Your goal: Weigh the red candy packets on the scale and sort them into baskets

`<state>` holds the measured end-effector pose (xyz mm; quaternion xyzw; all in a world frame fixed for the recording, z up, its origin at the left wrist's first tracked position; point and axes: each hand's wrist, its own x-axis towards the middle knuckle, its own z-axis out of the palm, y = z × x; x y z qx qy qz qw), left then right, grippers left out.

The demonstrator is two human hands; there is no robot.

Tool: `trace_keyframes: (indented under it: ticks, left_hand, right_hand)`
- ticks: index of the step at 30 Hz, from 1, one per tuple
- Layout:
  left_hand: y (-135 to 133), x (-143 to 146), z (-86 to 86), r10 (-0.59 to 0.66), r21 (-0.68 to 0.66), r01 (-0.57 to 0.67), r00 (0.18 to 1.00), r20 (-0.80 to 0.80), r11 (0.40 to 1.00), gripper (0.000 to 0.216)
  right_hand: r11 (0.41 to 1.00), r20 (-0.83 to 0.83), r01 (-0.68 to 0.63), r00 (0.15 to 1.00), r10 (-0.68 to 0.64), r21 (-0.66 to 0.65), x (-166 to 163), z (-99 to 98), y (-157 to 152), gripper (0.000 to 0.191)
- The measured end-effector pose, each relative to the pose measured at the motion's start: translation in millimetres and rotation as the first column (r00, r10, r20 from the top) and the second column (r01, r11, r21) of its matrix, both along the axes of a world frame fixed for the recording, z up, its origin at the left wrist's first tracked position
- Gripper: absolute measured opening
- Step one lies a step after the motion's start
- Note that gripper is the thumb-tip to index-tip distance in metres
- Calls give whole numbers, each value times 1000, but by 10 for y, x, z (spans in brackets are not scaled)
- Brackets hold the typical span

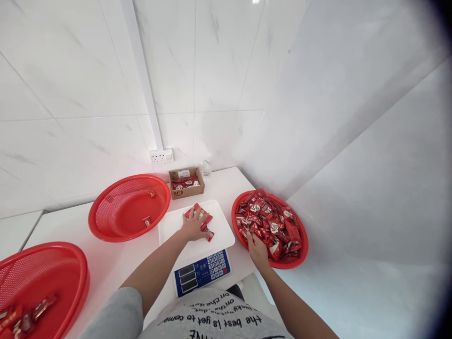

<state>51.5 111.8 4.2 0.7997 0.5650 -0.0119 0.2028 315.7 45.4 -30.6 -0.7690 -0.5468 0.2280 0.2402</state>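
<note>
My left hand lies over some red snack packets on the white pan of a digital scale, its fingers spread and touching them. Packets stick out past the fingertips and below the thumb. At the near left side of a red basket heaped with red packets, my right hand is closed, thumb against curled fingers. What it pinches, if anything, is hidden. The scale's blue panel with keys and dark displays faces me.
To the left stands a red basket with two small packets inside. Another red basket with several packets is at the lower left. Behind the scale sit a cardboard box of red packets and a clear cup, near the tiled wall.
</note>
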Motion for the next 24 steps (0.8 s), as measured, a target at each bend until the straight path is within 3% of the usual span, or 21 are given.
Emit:
trace_keyframes:
  ticks: [3,8,13,19,22,24]
  left_hand:
    - [-12,15,-30,-21,75,22,1000,-11,997,76]
    - [-110,33,-37,-23,231,9,998,58,973,29]
    - [-268,-92,-6,-16,305,-21,993,119,952,23]
    - [-220,-837,274,216,425,-273,960,176,863,30]
    - [-157,-1230,395,447,437,-464,882,148,771,38]
    - [-170,-1347,407,529,435,-519,841,109,735,48]
  right_hand:
    - [1000,15,2,1000,-2,-13,3,0,-2,57]
    - [1000,4,-11,1000,11,-10,-7,27,-5,56]
    - [1000,-18,-21,1000,21,4,-21,56,-14,54]
    - [1000,-50,-24,998,24,0,-14,65,-21,54]
    - [1000,-61,-20,998,19,-4,-8,57,-23,53]
    - [1000,-63,-9,998,9,9,-16,54,-32,52]
